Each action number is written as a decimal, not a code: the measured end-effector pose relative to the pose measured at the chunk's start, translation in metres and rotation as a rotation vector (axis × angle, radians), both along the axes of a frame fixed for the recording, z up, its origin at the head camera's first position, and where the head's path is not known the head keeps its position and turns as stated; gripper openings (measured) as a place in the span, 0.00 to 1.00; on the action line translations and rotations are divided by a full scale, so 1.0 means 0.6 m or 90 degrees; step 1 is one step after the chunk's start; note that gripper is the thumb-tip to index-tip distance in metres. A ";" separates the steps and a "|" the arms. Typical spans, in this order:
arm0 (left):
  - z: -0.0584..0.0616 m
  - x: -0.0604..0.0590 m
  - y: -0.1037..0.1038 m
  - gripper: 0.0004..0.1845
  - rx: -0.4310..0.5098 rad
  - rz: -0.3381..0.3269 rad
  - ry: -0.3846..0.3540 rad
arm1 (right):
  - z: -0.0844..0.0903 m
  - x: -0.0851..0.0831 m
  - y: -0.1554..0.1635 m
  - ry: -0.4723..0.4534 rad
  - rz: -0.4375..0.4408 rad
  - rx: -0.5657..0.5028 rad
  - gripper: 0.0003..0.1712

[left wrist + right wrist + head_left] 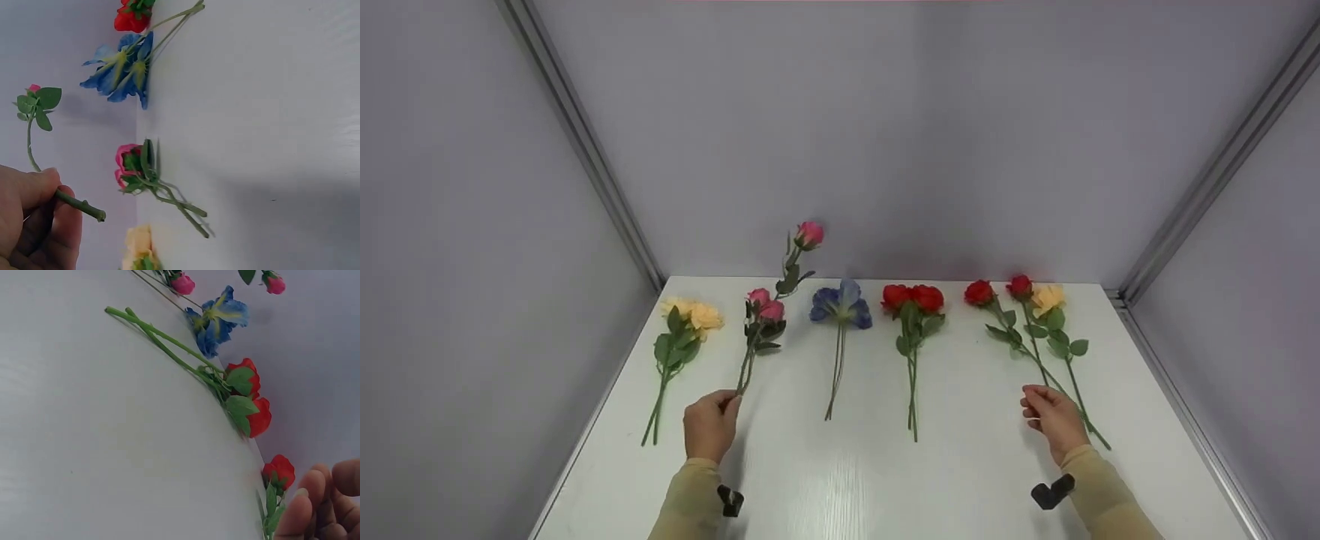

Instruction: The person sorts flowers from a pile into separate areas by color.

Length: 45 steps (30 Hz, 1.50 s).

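The left hand (710, 424) has its fingers (34, 194) curled round the lower end of a thin green stem (79, 205), whose cut tip pokes out just past the knuckles. This is a pink rose (809, 234), held up off the white table (825, 480) so that the bud stands high against the grey back wall, above the other flowers. The stem bends a little along its length and carries a few green leaves just under the bud.

It looks artificial: light, with a springy, wire-like stem and a soft fabric head. It should lift with almost no effort. The best hold is low on the bare stem, as here, clear of leaves and petals, which could crush or pull off. The smooth stem may twist in the fingers, so a firm pinch suits it.

The right hand (1054, 420) rests on the table with its fingers (315, 506) loosely curled, beside the stems of red roses (999, 289). Whether it pinches a stem cannot be told.

Lying flat in a row, heads toward the wall, from left: yellow flowers (692, 313), two pink buds (766, 304) just below the raised rose, a blue flower (841, 304), a pair of red blooms (913, 298), then the red roses with a yellow bloom (1048, 298).
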<state>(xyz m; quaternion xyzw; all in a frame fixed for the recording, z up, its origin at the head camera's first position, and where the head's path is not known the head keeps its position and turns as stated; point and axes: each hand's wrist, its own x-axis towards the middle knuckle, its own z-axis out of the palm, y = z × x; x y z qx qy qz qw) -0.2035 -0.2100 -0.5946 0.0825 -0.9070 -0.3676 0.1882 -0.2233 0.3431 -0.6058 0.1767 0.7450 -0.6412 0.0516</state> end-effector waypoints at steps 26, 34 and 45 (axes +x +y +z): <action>-0.102 0.005 -0.050 0.08 0.101 0.042 -0.214 | 0.001 -0.004 0.076 -0.017 0.000 0.080 0.29; -0.113 0.006 -0.056 0.09 0.123 0.056 -0.222 | -0.002 -0.017 0.114 -0.009 -0.031 0.215 0.28; -0.116 0.004 -0.055 0.12 0.142 0.070 -0.242 | -0.029 -0.009 0.165 -0.051 0.011 0.436 0.31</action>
